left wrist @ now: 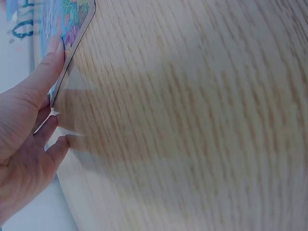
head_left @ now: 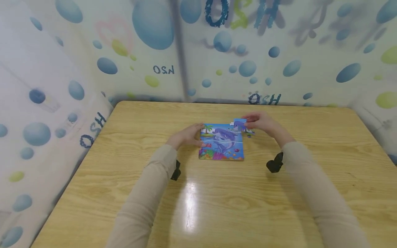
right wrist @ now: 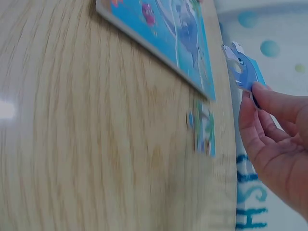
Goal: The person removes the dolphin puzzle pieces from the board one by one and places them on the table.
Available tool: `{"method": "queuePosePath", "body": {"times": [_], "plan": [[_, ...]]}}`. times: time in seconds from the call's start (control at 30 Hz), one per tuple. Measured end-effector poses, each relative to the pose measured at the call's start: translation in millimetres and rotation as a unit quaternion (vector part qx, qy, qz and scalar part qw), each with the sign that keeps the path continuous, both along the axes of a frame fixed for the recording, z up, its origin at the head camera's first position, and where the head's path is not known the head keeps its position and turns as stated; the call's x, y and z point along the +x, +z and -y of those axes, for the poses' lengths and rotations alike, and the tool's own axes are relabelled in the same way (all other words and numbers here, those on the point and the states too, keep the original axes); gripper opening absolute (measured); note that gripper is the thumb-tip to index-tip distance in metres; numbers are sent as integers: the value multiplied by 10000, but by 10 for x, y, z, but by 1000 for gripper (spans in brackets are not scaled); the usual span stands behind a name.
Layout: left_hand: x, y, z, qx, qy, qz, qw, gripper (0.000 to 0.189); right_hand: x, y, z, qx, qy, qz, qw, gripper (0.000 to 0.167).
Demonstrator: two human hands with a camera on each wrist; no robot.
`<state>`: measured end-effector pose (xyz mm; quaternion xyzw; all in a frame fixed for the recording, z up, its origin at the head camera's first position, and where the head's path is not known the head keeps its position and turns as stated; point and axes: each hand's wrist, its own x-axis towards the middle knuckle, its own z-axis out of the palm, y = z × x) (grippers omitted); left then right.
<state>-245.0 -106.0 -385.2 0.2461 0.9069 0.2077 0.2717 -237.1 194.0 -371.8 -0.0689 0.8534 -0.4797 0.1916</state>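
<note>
A square jigsaw puzzle [head_left: 225,144] with a dolphin and sea picture lies flat on the wooden table. At its left side my left hand [head_left: 186,135] holds the edge, with the thumb [left wrist: 57,48] on the picture and the fingers around the rim. My right hand [head_left: 263,124] pinches a loose puzzle piece [right wrist: 245,70] showing a dolphin's head between thumb and fingers. That piece is raised above the table by the puzzle's upper right corner. A second loose piece [right wrist: 206,130] with a palm tree rests on the table right of the puzzle, partly below my right hand.
The light wooden table [head_left: 217,199] spreads around the puzzle on all sides. Behind it and to the left stand walls [head_left: 198,51] printed with blue and green bubbles. A black device [head_left: 275,163] hangs under the right wrist.
</note>
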Motion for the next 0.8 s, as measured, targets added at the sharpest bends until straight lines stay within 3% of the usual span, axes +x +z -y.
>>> {"method": "queuePosePath", "body": {"times": [0.37,0.63,0.8], "plan": [[1,3,-1,-51,78,-1,10000,88,111,-89,-552,-142,-753,535,9956,51],[3,27,-11,-40,32,20,10000,86,162,-112,-745,-685,-1206,901,9862,55],[5,28,-3,-61,91,18,9999,88,154,-131,-752,-261,-1209,825,9889,56]]}}
